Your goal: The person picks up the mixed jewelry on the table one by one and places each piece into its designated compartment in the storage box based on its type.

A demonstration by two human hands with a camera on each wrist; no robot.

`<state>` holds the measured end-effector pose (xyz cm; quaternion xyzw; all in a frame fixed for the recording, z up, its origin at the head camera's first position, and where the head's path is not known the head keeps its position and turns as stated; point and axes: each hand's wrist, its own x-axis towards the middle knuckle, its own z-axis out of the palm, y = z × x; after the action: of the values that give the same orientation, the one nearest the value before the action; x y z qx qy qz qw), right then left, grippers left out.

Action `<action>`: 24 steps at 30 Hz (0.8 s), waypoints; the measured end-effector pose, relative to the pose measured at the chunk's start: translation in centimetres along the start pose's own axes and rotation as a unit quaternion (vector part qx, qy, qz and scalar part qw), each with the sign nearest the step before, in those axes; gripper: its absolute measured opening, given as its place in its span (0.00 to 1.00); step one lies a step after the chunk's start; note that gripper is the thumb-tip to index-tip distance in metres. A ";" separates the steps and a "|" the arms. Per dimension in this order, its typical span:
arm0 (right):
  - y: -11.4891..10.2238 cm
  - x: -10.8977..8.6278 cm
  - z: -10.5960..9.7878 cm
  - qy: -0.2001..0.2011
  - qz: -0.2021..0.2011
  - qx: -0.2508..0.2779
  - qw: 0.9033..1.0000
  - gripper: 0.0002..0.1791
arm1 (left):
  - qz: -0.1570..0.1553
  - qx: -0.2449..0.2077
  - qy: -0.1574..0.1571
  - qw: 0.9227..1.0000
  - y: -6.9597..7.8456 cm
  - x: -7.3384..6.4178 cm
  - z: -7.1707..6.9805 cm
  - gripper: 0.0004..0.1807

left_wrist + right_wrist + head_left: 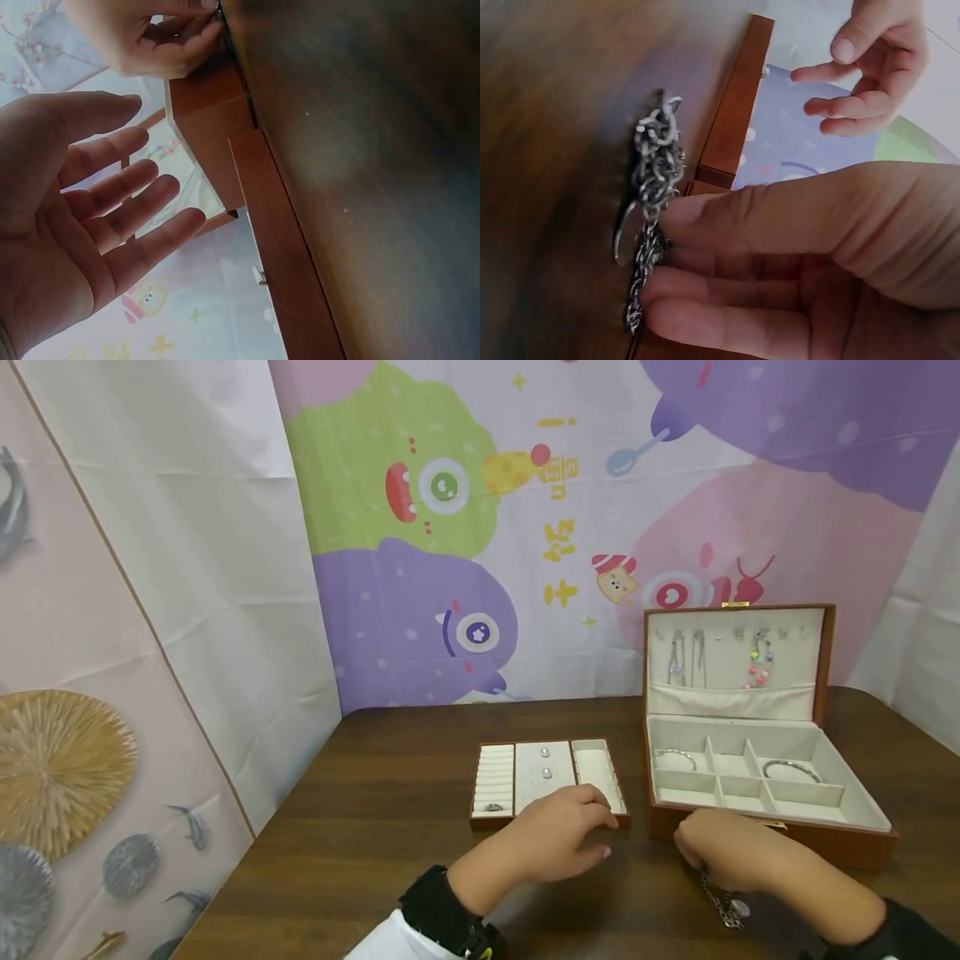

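In the head view my right hand (757,852) is in front of the brown jewelry box (832,850), pinching a silver chain (723,906) with a round pale pendant (740,908). Up close in the right wrist view, the bunched chain (658,161) is between thumb and fingertips, low over the table; whether it is a necklace or a bracelet I cannot tell. My left hand (551,835) hovers at the front of a shallow jewelry tray (480,822). Nothing is in that hand, and its fingers (131,210) are spread and loosely bent in the left wrist view.
A ring (492,807) lies in the tray's ridged left section, with two pearl-like earrings (546,773) in the middle. Bracelets (791,766) lie in the box's rear compartments. Necklaces and a coloured bead string (760,660) hang inside the upright lid. A printed cloth (420,627) stands behind.
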<state>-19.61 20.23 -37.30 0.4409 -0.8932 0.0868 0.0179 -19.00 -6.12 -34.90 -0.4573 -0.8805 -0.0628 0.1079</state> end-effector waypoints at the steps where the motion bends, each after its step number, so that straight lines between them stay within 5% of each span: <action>1: 0.0 0.1 0.1 0.010 -0.005 -0.005 1.000 0.25 | 0.001 -0.002 0.001 1.000 -0.1 0.0 0.0 0.13; 4: 0.0 0.1 0.3 0.030 -0.019 -0.019 0.999 0.26 | 0.005 -0.004 -0.002 1.000 -0.1 0.1 -0.1 0.13; 11: -0.5 0.1 0.0 0.002 -0.002 0.005 1.000 0.24 | 0.009 -0.019 -0.024 0.999 0.0 0.0 0.3 0.13; 16: -0.8 0.2 -1.0 -0.003 0.004 0.046 0.999 0.20 | 0.030 -0.088 -0.035 0.995 -0.2 -0.1 0.4 0.13; 20: -1.0 0.5 -2.3 0.045 -0.023 0.076 0.996 0.17 | 0.020 -0.213 -0.027 0.977 -0.2 -0.1 0.3 0.13; 24: -1.3 0.9 -2.9 0.127 -0.069 0.085 0.986 0.19 | -0.027 -0.339 0.010 0.940 -0.1 0.1 0.2 0.11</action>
<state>-19.25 19.21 -34.17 0.4866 -0.8407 0.2158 0.0999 -19.14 -6.06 -35.10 -0.4424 -0.8179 -0.3651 -0.0460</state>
